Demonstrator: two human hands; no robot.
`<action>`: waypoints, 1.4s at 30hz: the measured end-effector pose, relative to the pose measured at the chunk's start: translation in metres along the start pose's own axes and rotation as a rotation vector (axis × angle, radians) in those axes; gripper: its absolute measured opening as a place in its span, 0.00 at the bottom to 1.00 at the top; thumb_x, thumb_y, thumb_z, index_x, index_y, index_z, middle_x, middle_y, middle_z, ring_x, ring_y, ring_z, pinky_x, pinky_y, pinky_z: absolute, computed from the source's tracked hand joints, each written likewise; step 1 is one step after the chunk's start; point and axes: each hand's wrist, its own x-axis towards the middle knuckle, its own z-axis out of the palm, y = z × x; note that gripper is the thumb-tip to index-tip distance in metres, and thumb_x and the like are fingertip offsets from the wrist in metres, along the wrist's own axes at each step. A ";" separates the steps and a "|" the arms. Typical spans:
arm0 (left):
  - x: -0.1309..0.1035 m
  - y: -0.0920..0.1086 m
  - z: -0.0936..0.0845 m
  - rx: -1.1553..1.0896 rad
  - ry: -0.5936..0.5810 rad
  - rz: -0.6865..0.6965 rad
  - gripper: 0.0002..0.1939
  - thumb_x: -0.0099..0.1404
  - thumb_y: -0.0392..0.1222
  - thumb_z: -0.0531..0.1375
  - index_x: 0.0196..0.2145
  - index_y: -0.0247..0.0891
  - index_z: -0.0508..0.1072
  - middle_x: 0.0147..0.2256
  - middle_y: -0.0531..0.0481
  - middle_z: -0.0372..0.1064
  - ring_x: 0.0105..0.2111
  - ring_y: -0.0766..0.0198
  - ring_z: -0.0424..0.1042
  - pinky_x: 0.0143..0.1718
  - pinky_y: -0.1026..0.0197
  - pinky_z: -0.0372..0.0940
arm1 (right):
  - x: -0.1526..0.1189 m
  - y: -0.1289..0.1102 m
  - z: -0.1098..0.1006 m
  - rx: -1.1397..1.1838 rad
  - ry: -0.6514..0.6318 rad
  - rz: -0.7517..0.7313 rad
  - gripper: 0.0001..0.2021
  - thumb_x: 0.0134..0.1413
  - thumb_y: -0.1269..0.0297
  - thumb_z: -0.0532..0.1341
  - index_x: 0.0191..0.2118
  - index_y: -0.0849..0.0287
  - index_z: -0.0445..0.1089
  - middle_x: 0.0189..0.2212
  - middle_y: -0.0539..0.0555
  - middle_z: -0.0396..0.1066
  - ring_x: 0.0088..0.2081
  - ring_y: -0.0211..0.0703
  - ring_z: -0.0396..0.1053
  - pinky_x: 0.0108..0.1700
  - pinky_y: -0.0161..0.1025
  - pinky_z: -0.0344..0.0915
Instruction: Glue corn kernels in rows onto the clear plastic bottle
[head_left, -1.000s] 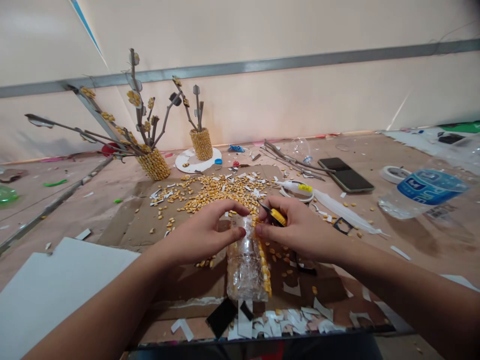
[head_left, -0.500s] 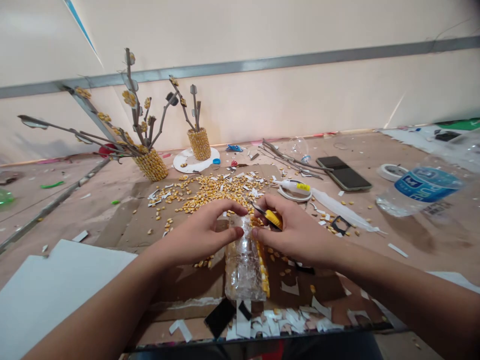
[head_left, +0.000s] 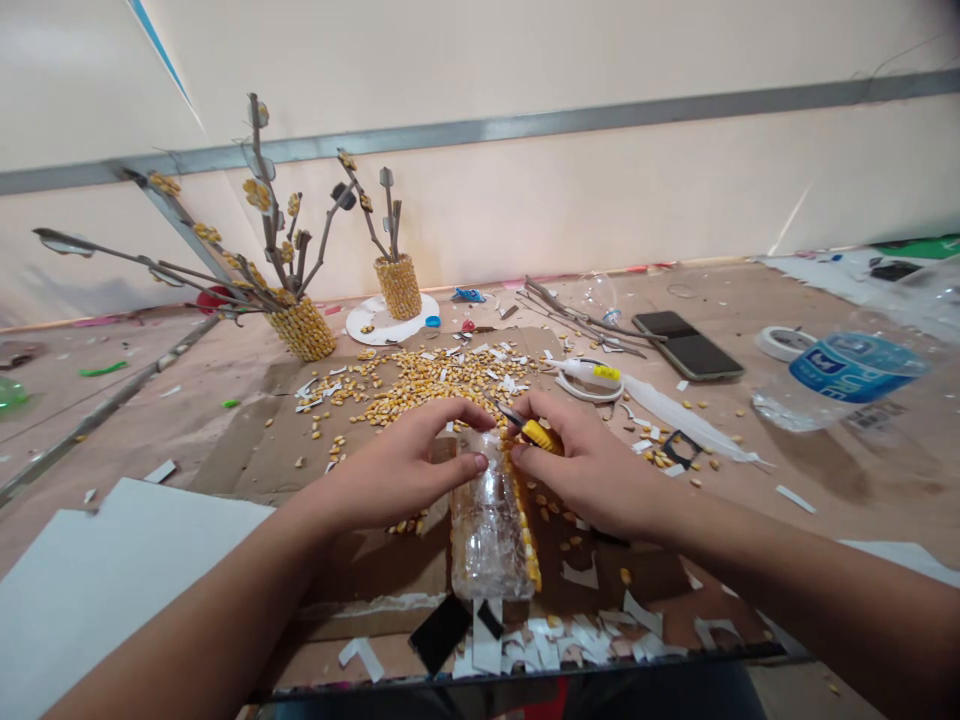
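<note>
A clear plastic bottle (head_left: 491, 540) lies on its side in front of me, with a row of corn kernels stuck along its right side. My left hand (head_left: 409, 455) grips the far end of the bottle, thumb on top and fingers curled round the far edge. In my right hand (head_left: 574, 450) is a yellow utility knife (head_left: 541, 434), its blade pointing left just past the bottle's far end. The right thumb rests close to the bottle's side. Loose corn kernels (head_left: 427, 385) are heaped just beyond both hands.
Two kernel-covered pots with twigs (head_left: 300, 330) stand at the back left. A glue tube (head_left: 589, 372), a phone (head_left: 686, 345), a tape roll (head_left: 784, 343) and a labelled bottle (head_left: 847, 370) lie to the right. White scraps (head_left: 555, 645) litter the near edge; white card (head_left: 135, 570) lies left.
The knife in my right hand has tilted and shifted slightly left, and the right thumb has moved a little. My left hand stays on the bottle, which has hardly moved.
</note>
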 end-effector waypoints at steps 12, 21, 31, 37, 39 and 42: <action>0.001 -0.002 -0.010 0.022 0.000 0.038 0.17 0.74 0.53 0.61 0.55 0.44 0.74 0.56 0.45 0.77 0.56 0.51 0.75 0.60 0.47 0.68 | 0.000 -0.003 -0.003 -0.061 0.043 -0.054 0.04 0.58 0.61 0.63 0.37 0.54 0.69 0.28 0.47 0.66 0.30 0.41 0.63 0.32 0.39 0.59; -0.012 -0.023 -0.068 0.460 -0.070 -0.280 0.05 0.61 0.40 0.61 0.28 0.41 0.75 0.26 0.51 0.74 0.27 0.59 0.70 0.30 0.58 0.61 | 0.010 0.014 -0.014 0.021 0.181 -0.127 0.08 0.59 0.57 0.64 0.36 0.54 0.67 0.28 0.47 0.66 0.30 0.42 0.62 0.34 0.39 0.58; -0.008 -0.031 -0.049 0.575 -0.054 -0.249 0.06 0.61 0.39 0.59 0.31 0.42 0.78 0.30 0.49 0.79 0.29 0.57 0.73 0.31 0.58 0.60 | 0.014 0.023 -0.014 0.046 0.183 -0.138 0.09 0.64 0.56 0.63 0.38 0.54 0.66 0.30 0.46 0.64 0.31 0.40 0.60 0.34 0.41 0.57; -0.003 -0.033 -0.046 0.608 -0.045 -0.246 0.08 0.62 0.39 0.60 0.31 0.42 0.82 0.31 0.47 0.81 0.29 0.58 0.74 0.31 0.59 0.61 | 0.013 0.024 -0.016 0.042 0.182 -0.138 0.09 0.65 0.56 0.63 0.38 0.54 0.66 0.30 0.45 0.63 0.30 0.39 0.60 0.34 0.41 0.56; -0.002 -0.033 -0.044 0.614 -0.047 -0.249 0.09 0.63 0.40 0.61 0.31 0.42 0.82 0.32 0.46 0.82 0.30 0.57 0.75 0.31 0.58 0.62 | 0.013 0.023 -0.016 0.043 0.180 -0.133 0.09 0.64 0.56 0.63 0.38 0.54 0.66 0.30 0.45 0.63 0.30 0.39 0.60 0.34 0.41 0.56; 0.001 -0.031 -0.042 0.634 -0.043 -0.258 0.11 0.65 0.41 0.60 0.31 0.41 0.83 0.33 0.45 0.83 0.31 0.56 0.76 0.33 0.57 0.63 | 0.013 0.022 -0.015 0.045 0.185 -0.133 0.10 0.63 0.55 0.63 0.37 0.55 0.66 0.29 0.46 0.62 0.30 0.40 0.59 0.33 0.41 0.56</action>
